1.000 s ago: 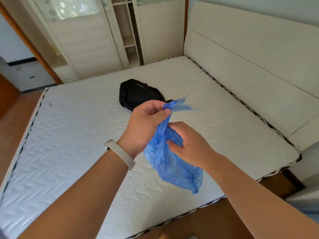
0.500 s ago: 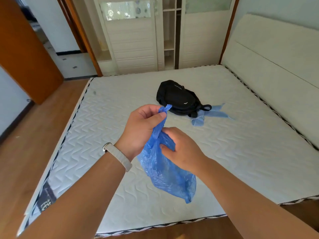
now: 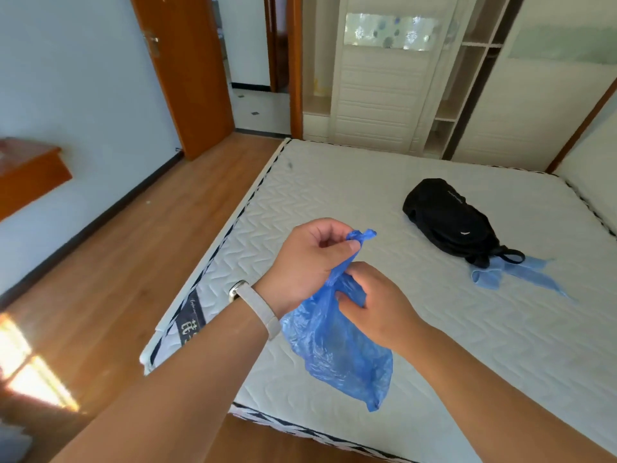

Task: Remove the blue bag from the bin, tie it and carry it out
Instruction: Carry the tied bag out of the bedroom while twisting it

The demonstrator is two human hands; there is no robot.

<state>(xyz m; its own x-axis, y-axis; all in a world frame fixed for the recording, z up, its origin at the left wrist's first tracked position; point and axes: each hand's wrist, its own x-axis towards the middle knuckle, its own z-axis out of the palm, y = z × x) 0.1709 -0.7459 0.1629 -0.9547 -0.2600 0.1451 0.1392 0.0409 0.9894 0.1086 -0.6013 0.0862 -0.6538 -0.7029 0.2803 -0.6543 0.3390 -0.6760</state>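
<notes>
Counted in the room: two hands, left (image 3: 309, 262) and right (image 3: 379, 304), both closed on one blue bag (image 3: 337, 345). One pale wristband (image 3: 258, 307) on the left wrist. One bare mattress (image 3: 450, 345). One black backpack (image 3: 449, 220) on top of it. One loose blue plastic piece (image 3: 510, 274) beside the backpack. One open wooden door (image 3: 187, 71). One wardrobe (image 3: 400, 78).

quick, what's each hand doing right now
Left hand: closed, pinching the gathered top of the blue bag.
Right hand: closed, gripping the blue bag's neck just below the left hand.
</notes>
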